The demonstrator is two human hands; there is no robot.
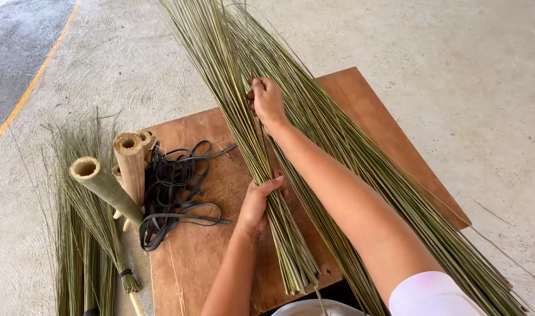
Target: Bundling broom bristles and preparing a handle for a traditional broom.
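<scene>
A thick bundle of long green-yellow plant sticks (pixel 232 64) lies across a brown wooden board (pixel 373 117), fanning out toward the far floor. My left hand (pixel 257 202) clasps a smaller sheaf of these sticks (pixel 288 246) near its cut ends. My right hand (pixel 267 102) reaches farther up and pinches a few sticks at the edge of the large pile (pixel 396 193), which runs under my right forearm to the lower right.
A tangle of black straps (pixel 174 193) lies on the board's left part. Several bamboo tubes (pixel 130 164) lean at the board's left edge. A finished stick broom (pixel 95 234) lies on the concrete floor at left. A yellow line (pixel 30 82) crosses the floor.
</scene>
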